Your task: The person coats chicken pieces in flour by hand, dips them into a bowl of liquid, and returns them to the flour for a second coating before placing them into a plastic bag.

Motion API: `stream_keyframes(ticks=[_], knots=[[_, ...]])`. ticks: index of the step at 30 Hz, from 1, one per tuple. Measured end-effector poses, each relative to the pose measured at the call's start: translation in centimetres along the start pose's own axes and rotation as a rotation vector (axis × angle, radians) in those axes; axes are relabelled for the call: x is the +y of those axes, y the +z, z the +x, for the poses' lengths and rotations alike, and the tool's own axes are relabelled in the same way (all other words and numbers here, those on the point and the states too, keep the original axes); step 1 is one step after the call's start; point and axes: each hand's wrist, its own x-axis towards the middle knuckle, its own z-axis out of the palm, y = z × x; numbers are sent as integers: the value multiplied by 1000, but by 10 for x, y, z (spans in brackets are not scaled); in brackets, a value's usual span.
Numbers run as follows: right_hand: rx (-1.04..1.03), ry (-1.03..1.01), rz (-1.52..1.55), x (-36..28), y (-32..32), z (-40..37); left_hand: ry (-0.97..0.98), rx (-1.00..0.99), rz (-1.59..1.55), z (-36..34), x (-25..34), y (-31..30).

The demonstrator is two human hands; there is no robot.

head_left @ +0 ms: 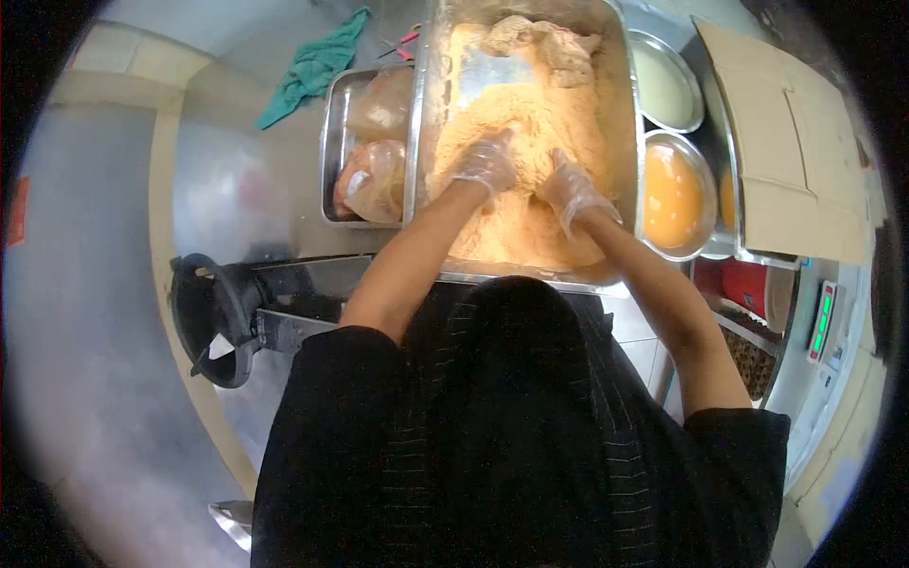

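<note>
A deep metal tray [423,123] holds a bed of orange breading flour [492,118], with coated lumps [566,52] heaped at its far end. Both my hands wear clear plastic gloves and work in the flour near the middle of the tray. My left hand [487,163] points inward, its fingertips sunk in the flour. Close to its right, my right hand [574,191] has the thumb side up and the other fingers hidden by flour. A coated mound [532,168] lies between the two hands. I cannot tell whether either hand grips a piece.
Left of the tray, a smaller metal pan [331,114] holds bagged raw meat [374,185]. A green cloth [314,71] and red-handled scissors [407,40] lie beyond. At right stand a bowl of pale liquid [666,85], a bowl of orange liquid [674,194], cardboard [795,142] and a digital scale [824,322].
</note>
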Motion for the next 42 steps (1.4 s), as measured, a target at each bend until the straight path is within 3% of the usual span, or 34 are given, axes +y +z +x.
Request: stream_keyframes(ticks=[1, 2, 4, 5, 7, 8, 9, 10, 11, 12, 13, 16, 17, 20, 22, 24, 26, 28, 30, 31, 32, 33, 34, 35, 36, 37, 38, 40, 41, 42], knots=[[-62, -105, -76, 8, -7, 5, 6, 171, -101, -5, -1, 4], [-122, -211, -149, 15, -14, 11, 23, 177, -101, -3, -4, 2], [-252, -427, -292, 27, -24, 17, 97, 127, 221, 7, -21, 3], [-254, -423, -290, 34, -23, 14, 111, 181, 195, 14, -36, 10], [-317, -328, 101, 48, -18, 8, 69, 182, 226, -16, -19, -10], [-322, -324, 105, 47, -21, 2, 20, 188, 250, -27, -14, -17], [-292, -311, 141, 42, -27, -7, 45, 178, 348, 14, -65, 18], [-261, -299, 176, 35, -28, -15, 43, 171, 347, 0, -55, 19], [-266, -300, 177, 21, -22, -26, 131, 269, 418, -17, -43, 25], [-161, -127, 34, 3, -13, -40, 219, 366, 487, -27, -29, 30], [-57, 42, -111, -12, -8, -46, 153, 125, 509, -10, -24, 38], [-27, 58, -242, -36, -6, -35, 125, 50, 545, 8, -8, 41], [-32, 58, -240, -28, 3, -21, 210, 89, 418, 56, -56, 77], [-37, 66, -173, 12, 40, 40, 93, 205, 176, 16, -8, 33], [-197, -461, -1115, 20, 34, 52, 193, 333, 211, 31, -22, 34], [-265, -438, -767, 23, 3, 46, 28, 29, 236, 52, -32, 24], [-372, -350, -364, 17, -42, 20, 31, 103, 151, 27, -23, 7], [-500, -319, -118, 9, -85, -5, 48, -78, 271, 35, -30, 6], [-638, -282, 78, -1, -121, -26, -6, -96, 266, 12, -29, 1], [-686, -260, 155, -4, -133, -33, -3, -13, 339, 4, -32, 3], [-696, -257, 162, 2, -105, -29, 0, 75, 411, -5, -33, 6], [-438, -220, 72, 10, -57, -18, -49, -56, 388, -29, -4, -3], [-179, -184, -22, 15, -22, -12, -52, -60, 384, -24, 0, 8], [-102, -338, -173, 7, -9, -12, 0, -42, 568, -17, -1, 21], [-108, -341, -174, -9, -19, -23, 52, -25, 752, -13, -2, 29], [-73, -259, -118, -29, -42, -40, -12, -293, 603, -21, 20, 3], [-39, -175, -60, -38, -53, -50, -16, -302, 601, -2, 4, 14], [-18, -172, -151, -2, 18, 27, 184, -115, 521, 48, -40, 49], [24, -174, -248, 14, 38, 55, -8, -182, 420, 39, -20, 31], [33, -177, -251, 15, 21, 44, -7, -172, 421, 35, -20, 25]])
